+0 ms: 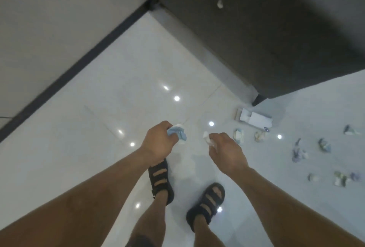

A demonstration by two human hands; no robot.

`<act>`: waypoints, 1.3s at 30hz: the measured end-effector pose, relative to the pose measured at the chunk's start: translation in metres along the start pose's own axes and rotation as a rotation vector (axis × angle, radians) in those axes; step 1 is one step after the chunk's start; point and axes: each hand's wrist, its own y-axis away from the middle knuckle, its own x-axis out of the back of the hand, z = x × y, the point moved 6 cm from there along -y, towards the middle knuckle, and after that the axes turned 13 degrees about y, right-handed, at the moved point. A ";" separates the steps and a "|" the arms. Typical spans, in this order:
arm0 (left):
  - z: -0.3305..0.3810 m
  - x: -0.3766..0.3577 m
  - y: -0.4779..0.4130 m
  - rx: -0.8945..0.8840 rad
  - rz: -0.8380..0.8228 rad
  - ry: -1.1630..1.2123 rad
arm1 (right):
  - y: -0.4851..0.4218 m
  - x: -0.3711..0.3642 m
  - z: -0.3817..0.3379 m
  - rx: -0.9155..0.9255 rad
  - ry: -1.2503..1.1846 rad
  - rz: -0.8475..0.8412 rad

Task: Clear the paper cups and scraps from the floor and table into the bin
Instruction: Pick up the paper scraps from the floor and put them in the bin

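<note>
Head view, looking straight down. The person stands on glossy white tiled floor (94,148), black sandals (161,179) side by side, both forearms reaching forward.

Left hand (160,140): fingers curled round a crumpled blue-and-white paper wad (178,135), held in the air above the tiles.

Right hand (227,150): fingertips pinching a small white scrap (207,138), also off the floor.

Edges: a dark skirting strip (79,69) runs diagonally along the wall (49,19) on the left. A dark grey furniture piece (256,39) fills the upper right, its lower edge slanting down to a short black leg (258,99). One pale crumb of paper (219,4) lies on top of it.

Open room: a wide wedge of bare tile between skirting and furniture, narrowing toward the far corner.

Right of the hands: a flat white box (254,119) lies near the leg. Beyond it, loose crumpled scraps (324,145) are scattered over the floor, spaced apart, two of them (238,135) close to the box. Picture is soft; what the scraps are cannot be made out.
</note>
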 end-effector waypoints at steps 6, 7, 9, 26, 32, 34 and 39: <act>0.062 0.091 0.114 -0.047 0.168 0.001 | 0.064 0.126 -0.086 0.161 0.038 0.045; 0.066 0.101 0.136 -0.042 0.198 0.013 | 0.075 0.141 -0.102 0.200 0.048 0.050; 0.071 0.116 0.183 -0.040 0.256 0.048 | 0.099 0.171 -0.137 0.297 0.080 0.070; -0.083 0.214 0.547 0.074 0.890 0.492 | 0.338 0.165 -0.420 1.000 0.451 0.094; -0.195 0.266 0.685 0.110 1.123 0.655 | 0.451 0.102 -0.559 1.218 0.465 0.129; -0.232 0.282 0.730 0.129 1.210 0.694 | 0.491 0.072 -0.599 1.300 0.473 0.119; -0.306 0.297 0.818 0.203 1.354 0.782 | 0.569 0.012 -0.674 1.476 0.502 0.056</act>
